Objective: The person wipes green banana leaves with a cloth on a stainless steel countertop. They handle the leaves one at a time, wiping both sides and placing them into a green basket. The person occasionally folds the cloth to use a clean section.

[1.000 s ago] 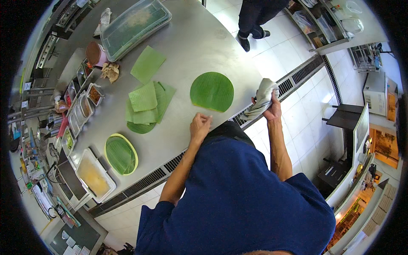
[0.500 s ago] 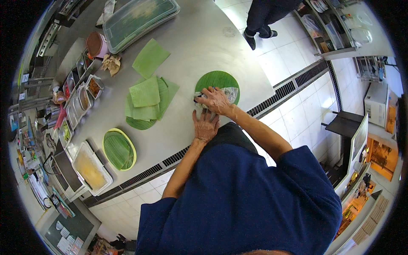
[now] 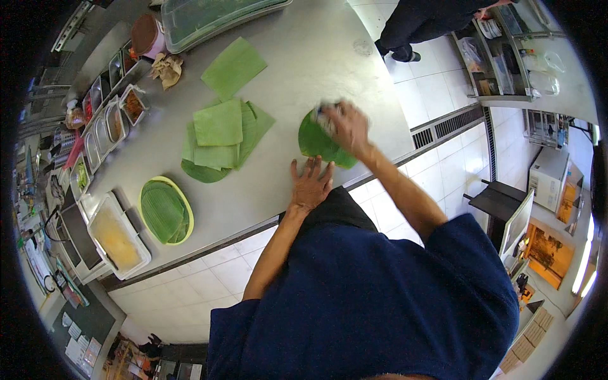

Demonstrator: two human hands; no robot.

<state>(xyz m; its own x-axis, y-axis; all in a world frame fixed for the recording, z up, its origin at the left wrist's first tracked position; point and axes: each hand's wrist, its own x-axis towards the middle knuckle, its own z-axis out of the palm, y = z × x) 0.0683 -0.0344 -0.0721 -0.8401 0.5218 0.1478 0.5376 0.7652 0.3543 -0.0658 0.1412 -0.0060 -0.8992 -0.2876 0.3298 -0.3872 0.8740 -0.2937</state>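
Note:
A round piece of green banana leaf (image 3: 314,138) lies flat on the steel table near its front right part. My left hand (image 3: 310,185) rests flat with fingers spread, its fingertips at the leaf's near edge. My right hand (image 3: 347,128), smeared by motion, is over the leaf's right side, closed on a crumpled whitish cloth (image 3: 327,111) with dark patches, at the leaf's far edge. Left of the leaf, several cut banana leaf pieces (image 3: 217,123) lie in an overlapping pile, with a squarish piece (image 3: 234,67) beyond them. A yellow-rimmed oval dish (image 3: 190,218) holds trimmed leaves.
Along the left are a row of steel food tins (image 3: 114,121), crumpled brown paper (image 3: 167,71), a brown-lidded tub (image 3: 146,34) and a white tray (image 3: 132,254) with yellowish contents. A large lidded clear container (image 3: 218,25) sits at the back. Another person's legs (image 3: 405,28) show beyond the table.
My right hand has swept the cloth to the leaf's far edge, baring more of the leaf. My left hand stays near the leaf's close edge. The whole view has shifted slightly.

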